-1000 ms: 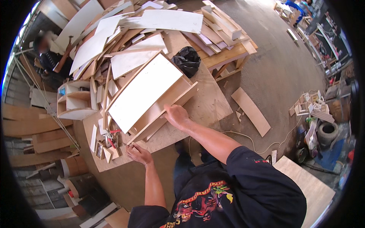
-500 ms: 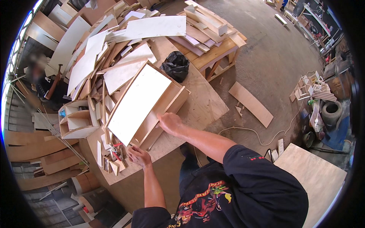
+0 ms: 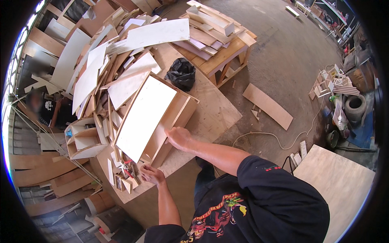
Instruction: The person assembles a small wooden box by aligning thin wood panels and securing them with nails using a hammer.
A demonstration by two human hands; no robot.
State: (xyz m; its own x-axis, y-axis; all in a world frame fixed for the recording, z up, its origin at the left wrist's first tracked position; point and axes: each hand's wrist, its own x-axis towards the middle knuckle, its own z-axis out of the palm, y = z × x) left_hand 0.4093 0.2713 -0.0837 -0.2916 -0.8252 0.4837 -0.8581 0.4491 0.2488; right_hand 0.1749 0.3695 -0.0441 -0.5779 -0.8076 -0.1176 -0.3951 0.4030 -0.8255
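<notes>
To the near left of the black bag (image 3: 181, 75), the wooden box (image 3: 146, 117) is seen on the surface (image 3: 219, 109), its long axis slanted toward the left hand (image 3: 152, 175). Its right long edge is pinched by the right hand (image 3: 178, 138); by its end farthest from the bag, the left hand's fingers are curled, contact unclear.

Smooth-faced wooden box (image 3: 146, 117), glossy crinkled plastic bag (image 3: 181, 75)

From my distance, I see the wooden box (image 3: 150, 115), white-topped and partly open, near nine o'clock, lengthwise toward one.
</notes>
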